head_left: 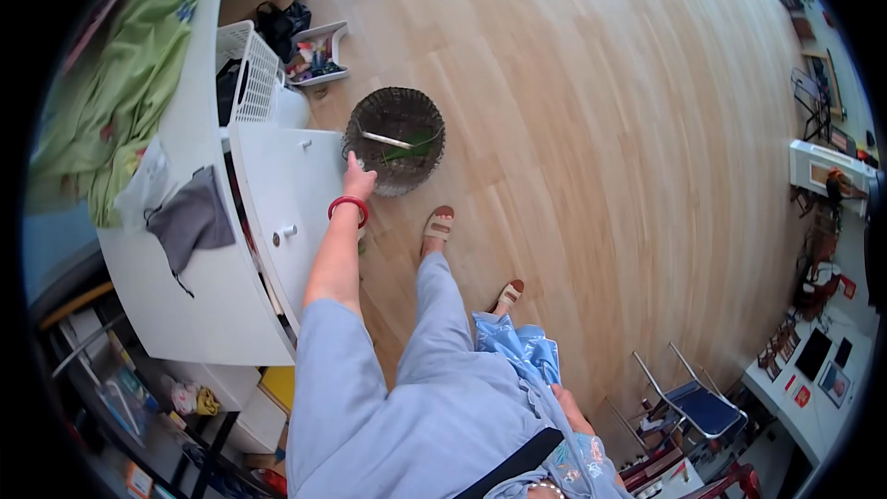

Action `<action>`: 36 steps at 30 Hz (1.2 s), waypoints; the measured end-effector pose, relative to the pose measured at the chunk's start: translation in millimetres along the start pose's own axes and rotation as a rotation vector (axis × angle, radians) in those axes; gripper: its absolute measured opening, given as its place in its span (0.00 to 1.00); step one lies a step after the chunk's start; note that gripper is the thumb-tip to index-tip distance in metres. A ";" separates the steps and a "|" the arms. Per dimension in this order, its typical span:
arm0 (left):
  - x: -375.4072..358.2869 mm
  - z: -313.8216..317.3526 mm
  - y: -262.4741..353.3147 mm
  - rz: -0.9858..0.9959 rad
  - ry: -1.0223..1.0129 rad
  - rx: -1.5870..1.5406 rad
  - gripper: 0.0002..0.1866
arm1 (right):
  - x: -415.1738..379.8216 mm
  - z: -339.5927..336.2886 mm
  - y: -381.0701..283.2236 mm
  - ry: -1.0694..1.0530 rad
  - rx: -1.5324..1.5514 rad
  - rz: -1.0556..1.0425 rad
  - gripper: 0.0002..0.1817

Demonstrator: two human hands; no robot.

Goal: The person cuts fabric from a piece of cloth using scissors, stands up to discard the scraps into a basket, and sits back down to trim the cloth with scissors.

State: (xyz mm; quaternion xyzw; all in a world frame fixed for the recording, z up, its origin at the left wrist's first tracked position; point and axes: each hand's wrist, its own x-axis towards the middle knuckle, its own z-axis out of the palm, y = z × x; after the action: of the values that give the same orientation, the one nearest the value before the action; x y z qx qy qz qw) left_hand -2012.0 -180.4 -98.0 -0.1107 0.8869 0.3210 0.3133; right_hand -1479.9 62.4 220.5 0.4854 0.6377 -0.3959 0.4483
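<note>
My left hand (360,181), with a red bangle at the wrist, reaches over the near left edge of a dark woven basket (432,171) on the floor. Its fingers are drawn together, and I cannot tell what small pale thing shows at their tips. Inside the basket lie a white stick-like piece (387,140) and some green leafy bits (402,154). Down at my right side, my right hand (573,409) is closed at the top of a shiny light-blue satin cloth (520,347), which hangs beside my leg.
A white cabinet (305,180) with a door ajar stands left of the basket. Behind it are a white plastic crate (259,83) and a small tray (342,42) of odds and ends. A folding chair (707,407) and a white desk (813,407) stand at right.
</note>
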 end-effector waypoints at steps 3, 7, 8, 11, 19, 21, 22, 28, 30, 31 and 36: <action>3.5 -9.5 21.0 -0.057 0.027 -0.006 0.41 | 1.0 13.1 10.3 0.009 0.243 0.000 0.23; 20.5 -14.9 29.9 0.005 0.071 0.088 0.31 | 7.1 30.8 18.9 0.022 0.254 -0.021 0.23; 25.3 -14.1 27.0 0.027 0.060 0.170 0.29 | 9.7 40.5 26.2 0.022 0.354 -0.010 0.23; 7.2 -21.2 54.4 0.103 0.120 0.400 0.26 | -4.8 26.0 -14.2 0.014 0.193 0.023 0.24; 9.1 -5.4 64.9 0.360 0.266 0.610 0.29 | -4.1 46.5 -0.7 0.032 0.130 0.068 0.22; 13.7 4.2 73.0 0.672 0.278 0.720 0.32 | 7.4 58.3 18.3 0.026 0.141 0.052 0.20; 21.8 8.8 75.6 0.796 0.227 0.755 0.31 | 2.0 56.5 14.1 0.029 0.146 0.035 0.19; 56.3 50.1 83.1 0.438 -0.322 1.022 0.17 | -1.7 55.4 0.8 0.021 0.132 0.011 0.18; 24.7 52.9 103.7 0.398 -0.319 1.127 0.17 | -1.9 69.3 5.8 0.067 0.190 0.041 0.17; 8.1 50.3 112.2 0.443 -0.331 1.152 0.18 | 1.8 77.7 11.1 0.053 0.217 0.038 0.17; -22.1 64.9 110.0 0.574 -0.492 1.126 0.18 | -18.7 85.8 15.4 0.076 0.358 0.050 0.19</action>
State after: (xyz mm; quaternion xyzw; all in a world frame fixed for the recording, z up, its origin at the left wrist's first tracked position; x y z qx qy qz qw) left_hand -2007.0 -54.4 -67.9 0.3855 0.8159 -0.1035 0.4184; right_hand -1446.5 -19.9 212.9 0.5876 0.5612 -0.4733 0.3402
